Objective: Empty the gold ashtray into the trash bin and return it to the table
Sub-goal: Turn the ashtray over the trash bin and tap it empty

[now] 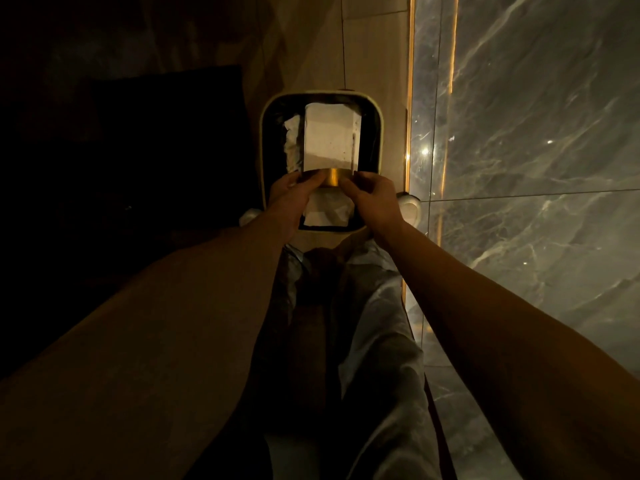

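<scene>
I hold the gold ashtray tipped on edge over the open trash bin, its pale inside facing me and its gold rim at the bottom. My left hand grips the lower left of the rim and my right hand the lower right. The bin is black inside with a light rim and stands on the floor in front of my feet. White crumpled tissue lies inside the bin below my hands, and more tissue shows to the left of the ashtray.
A grey marble wall with a lit gold strip runs along the right. A dark piece of furniture stands to the left of the bin. My light shoes flank the bin on a beige floor.
</scene>
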Available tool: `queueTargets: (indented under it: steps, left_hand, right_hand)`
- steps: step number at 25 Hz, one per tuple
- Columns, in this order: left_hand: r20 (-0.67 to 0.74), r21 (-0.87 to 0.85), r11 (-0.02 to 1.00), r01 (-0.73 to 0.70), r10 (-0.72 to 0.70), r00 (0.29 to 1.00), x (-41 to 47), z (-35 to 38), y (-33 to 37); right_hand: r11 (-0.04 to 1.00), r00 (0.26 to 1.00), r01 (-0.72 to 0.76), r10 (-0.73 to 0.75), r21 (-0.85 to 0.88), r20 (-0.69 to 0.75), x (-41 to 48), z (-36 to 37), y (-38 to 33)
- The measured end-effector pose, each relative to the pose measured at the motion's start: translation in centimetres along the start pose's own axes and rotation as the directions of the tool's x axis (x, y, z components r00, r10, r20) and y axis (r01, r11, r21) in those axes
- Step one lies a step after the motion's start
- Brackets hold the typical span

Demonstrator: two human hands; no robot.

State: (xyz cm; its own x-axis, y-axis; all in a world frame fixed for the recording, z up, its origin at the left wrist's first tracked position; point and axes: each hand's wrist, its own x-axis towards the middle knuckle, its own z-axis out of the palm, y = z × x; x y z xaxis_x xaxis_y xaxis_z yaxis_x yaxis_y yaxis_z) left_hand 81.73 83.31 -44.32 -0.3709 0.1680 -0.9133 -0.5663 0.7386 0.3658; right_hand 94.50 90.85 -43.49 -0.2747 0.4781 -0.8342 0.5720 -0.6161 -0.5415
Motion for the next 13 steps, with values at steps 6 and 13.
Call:
queueTargets:
  steps: [6, 13]
  left_hand:
    - [-0.042, 0.038, 0.998, 0.042, -0.04, 0.998, 0.29, 0.37, 0.13]
    - [-0.11, 0.074, 0.994, 0.081, -0.072, 0.991, 0.4, 0.75, 0.23]
  right_hand:
    - [0.998, 0.999, -0.035, 0.034, -0.056, -0.034, 0.45, 0.52, 0.2]
    - [0.996, 0.999, -0.048, 0.046, -0.076, -0.027, 0.43, 0.78, 0.18]
